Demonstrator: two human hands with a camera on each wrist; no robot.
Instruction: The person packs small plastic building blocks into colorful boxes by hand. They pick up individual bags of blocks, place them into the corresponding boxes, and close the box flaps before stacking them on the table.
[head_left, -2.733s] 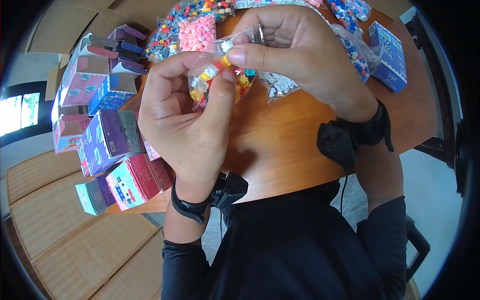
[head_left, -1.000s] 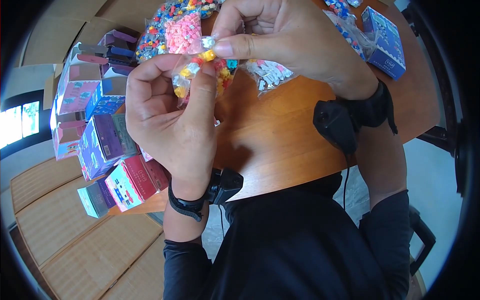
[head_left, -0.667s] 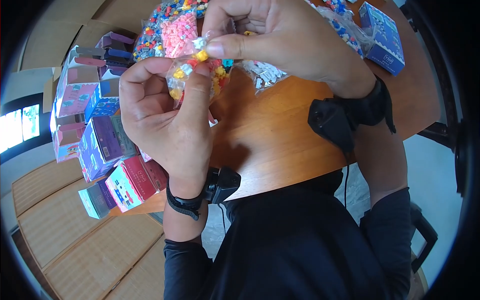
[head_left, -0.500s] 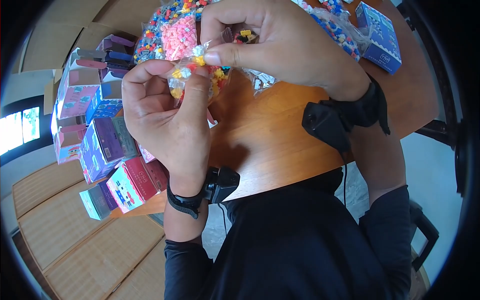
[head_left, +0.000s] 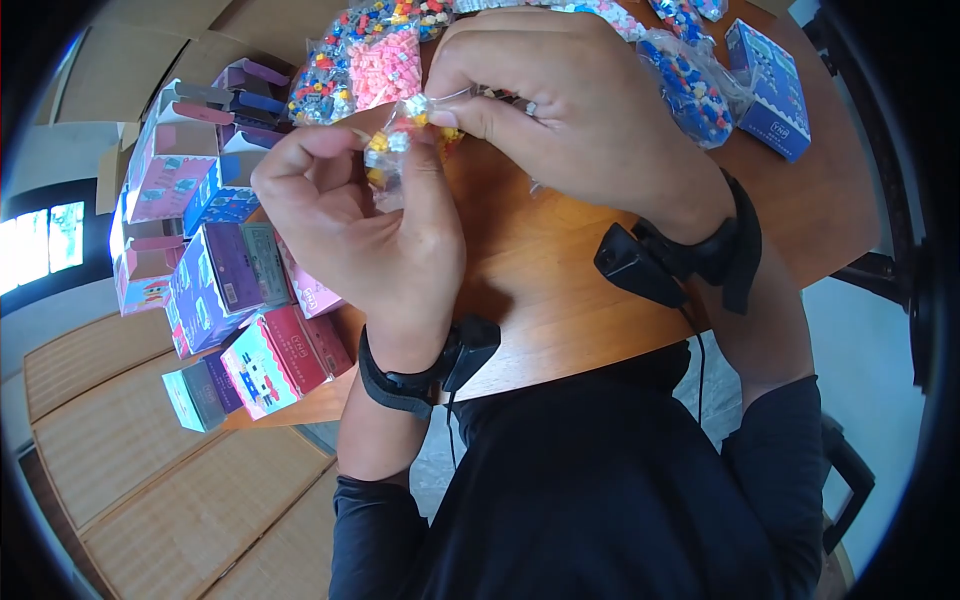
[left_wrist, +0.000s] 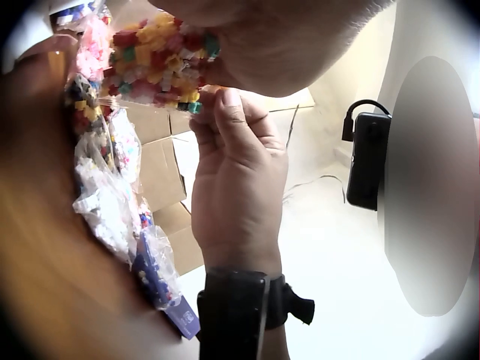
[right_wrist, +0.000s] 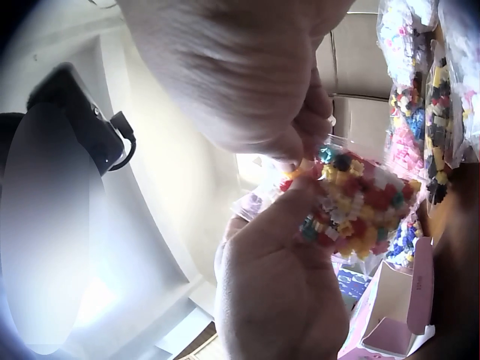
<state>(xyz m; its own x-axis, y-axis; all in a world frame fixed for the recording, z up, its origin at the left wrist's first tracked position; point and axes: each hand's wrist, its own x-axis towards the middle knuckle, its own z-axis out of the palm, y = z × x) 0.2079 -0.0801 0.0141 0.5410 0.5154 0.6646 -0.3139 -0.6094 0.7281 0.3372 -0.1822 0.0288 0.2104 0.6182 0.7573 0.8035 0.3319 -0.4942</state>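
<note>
In the head view my left hand (head_left: 385, 245) pinches a small clear plastic bag (head_left: 385, 165) of tiny toy building bricks between thumb and fingers. My right hand (head_left: 590, 120), its back turned up, pinches the bag's upper edge close to the left thumb. The wrist views show the bag (right_wrist: 367, 206) packed with red, yellow, white and teal bricks. Both hands meet at one end of the bag (left_wrist: 161, 64) in the left wrist view, thumb tips close together. Part of the bag is hidden behind the fingers in the head view.
Opened toy boxes, including a pink box (head_left: 170, 170) and a red box (head_left: 285, 360), stand along the table's left. Bags of bricks, one of pink pieces (head_left: 385, 70), lie at the back. A blue box (head_left: 770, 90) stands at the back right of the wooden table (head_left: 570, 290).
My right hand has rolled over, so its back now faces up and its fingers bend down at the bag's edge. Both hands drifted left, then the left came back right with the bag.
</note>
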